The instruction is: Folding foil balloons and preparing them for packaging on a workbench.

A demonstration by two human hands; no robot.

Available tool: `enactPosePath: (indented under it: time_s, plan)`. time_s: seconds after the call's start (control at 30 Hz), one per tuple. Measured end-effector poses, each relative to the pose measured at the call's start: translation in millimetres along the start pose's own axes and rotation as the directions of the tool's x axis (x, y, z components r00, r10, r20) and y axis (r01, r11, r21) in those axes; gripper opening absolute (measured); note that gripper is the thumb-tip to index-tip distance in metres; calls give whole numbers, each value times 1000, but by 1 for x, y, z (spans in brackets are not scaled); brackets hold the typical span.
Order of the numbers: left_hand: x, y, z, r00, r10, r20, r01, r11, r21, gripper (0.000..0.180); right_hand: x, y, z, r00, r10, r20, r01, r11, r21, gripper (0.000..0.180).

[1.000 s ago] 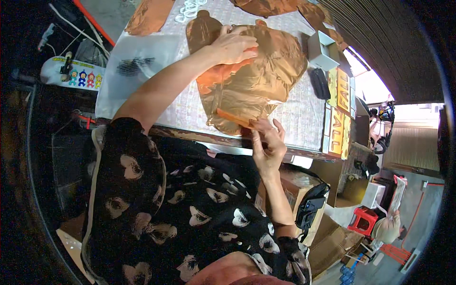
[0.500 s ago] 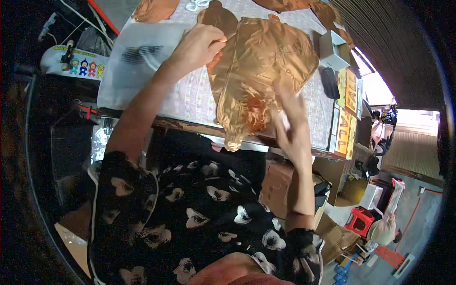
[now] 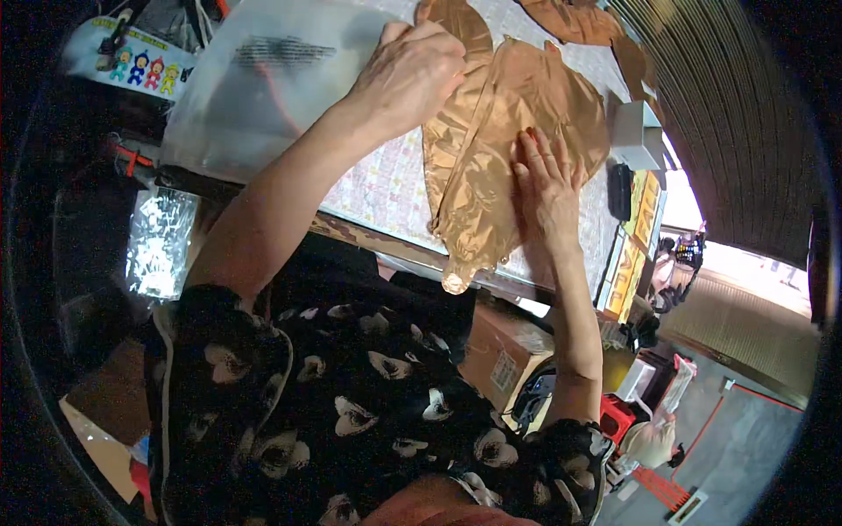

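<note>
While both hands press it, foil balloon [image 3: 491, 167] overhangs table edge [image 3: 386, 241].

Glossy, crinkled copper foil balloon [image 3: 491, 149] beside translucent matt plastic bag [image 3: 263, 79]

Two hands, three copper foil balloons [image 3: 491, 149], one clear plastic bag [image 3: 263, 79], one white box [image 3: 636, 136], one cardboard box [image 3: 504, 351].

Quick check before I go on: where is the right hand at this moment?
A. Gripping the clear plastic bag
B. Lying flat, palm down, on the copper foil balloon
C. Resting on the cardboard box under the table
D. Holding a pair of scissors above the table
B: the right hand lies spread, fingers flat, on the copper foil balloon, while the left hand holds the balloon's upper left part.
</note>
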State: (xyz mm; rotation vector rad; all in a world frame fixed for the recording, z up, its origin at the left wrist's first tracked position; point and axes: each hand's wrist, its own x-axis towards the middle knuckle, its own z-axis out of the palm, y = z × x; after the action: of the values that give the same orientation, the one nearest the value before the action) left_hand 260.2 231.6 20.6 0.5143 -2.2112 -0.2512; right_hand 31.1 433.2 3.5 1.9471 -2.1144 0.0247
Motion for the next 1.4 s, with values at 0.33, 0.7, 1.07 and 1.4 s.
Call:
enactPosePath:
  time_s: [0.33,0.7,1.07,1.4]
  plan:
    - [-4,3,9,973,11,233,15,994,-112,11,3,4,-9,999,-3,37,-3,985,171,48]
    - [-12,14,20,942,93,323,-32,982,-187,17,4,-2,-8,999,17,45,-27,972,235,50]
    - [-11,15,19,912,57,405,6,988,-153,18,4,-3,-5,999,24,36,-34,955,296,49]
    - [-7,22,19,908,31,419,13,995,-100,30,4,-1,-3,1000,17,-9,-14,955,296,49]
